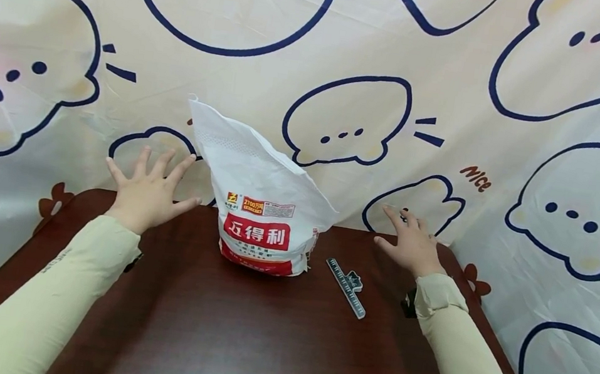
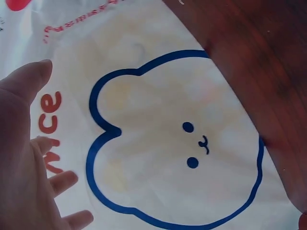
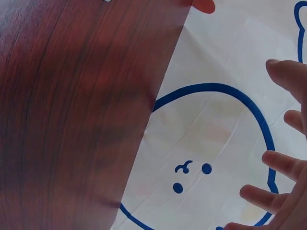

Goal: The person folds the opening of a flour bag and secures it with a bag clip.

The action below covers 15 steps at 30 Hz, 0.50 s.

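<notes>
Head view: my left hand [image 1: 146, 195] and right hand [image 1: 412, 243] are spread, holding nothing; the bag [image 1: 271, 189] stands between them, unclipped, the clip [image 1: 346, 288] lying near it. Work looks unstarted. Left wrist view: nothing gripped. Right wrist view: likewise.

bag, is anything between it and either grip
Nothing visible stands between the left grip and the bag. On the other side, the clip lies on the table between the bag and the right grip, but toward the near side, so a straight reach would probably clear it.
</notes>
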{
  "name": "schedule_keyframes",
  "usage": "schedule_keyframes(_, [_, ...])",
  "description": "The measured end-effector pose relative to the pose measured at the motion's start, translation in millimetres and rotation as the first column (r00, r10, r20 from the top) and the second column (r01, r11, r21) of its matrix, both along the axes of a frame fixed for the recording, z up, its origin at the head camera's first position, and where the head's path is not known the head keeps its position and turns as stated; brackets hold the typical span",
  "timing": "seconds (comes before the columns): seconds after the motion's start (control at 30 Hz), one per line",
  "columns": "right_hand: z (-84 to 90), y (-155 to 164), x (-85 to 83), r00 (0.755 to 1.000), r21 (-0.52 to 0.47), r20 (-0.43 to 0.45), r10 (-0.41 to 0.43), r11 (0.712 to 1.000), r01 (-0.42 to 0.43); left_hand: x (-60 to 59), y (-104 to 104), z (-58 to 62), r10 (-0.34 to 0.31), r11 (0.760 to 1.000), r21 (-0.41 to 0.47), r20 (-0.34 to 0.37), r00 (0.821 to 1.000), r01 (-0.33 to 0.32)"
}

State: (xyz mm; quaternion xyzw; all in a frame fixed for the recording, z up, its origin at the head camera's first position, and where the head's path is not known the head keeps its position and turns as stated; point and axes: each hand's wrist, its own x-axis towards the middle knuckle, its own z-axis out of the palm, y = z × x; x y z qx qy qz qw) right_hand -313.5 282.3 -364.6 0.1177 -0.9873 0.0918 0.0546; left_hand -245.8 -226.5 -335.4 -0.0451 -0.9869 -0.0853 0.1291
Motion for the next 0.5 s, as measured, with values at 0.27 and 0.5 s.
schedule_keyframes(0.27, [0.5,-7.4,3.5,0.997,-0.029,-0.053,0.047,0.998,-0.049,5.5,6.1,7.4,-0.019,1.000,-0.005,-0.103,0.995,0.018])
schedule_keyframes(0.5, [0.4,-14.0,7.3,0.991,-0.044,-0.110,0.080,0.995,-0.085,11.1,12.8,16.4,-0.022,1.000,-0.002,-0.155,0.988,0.022])
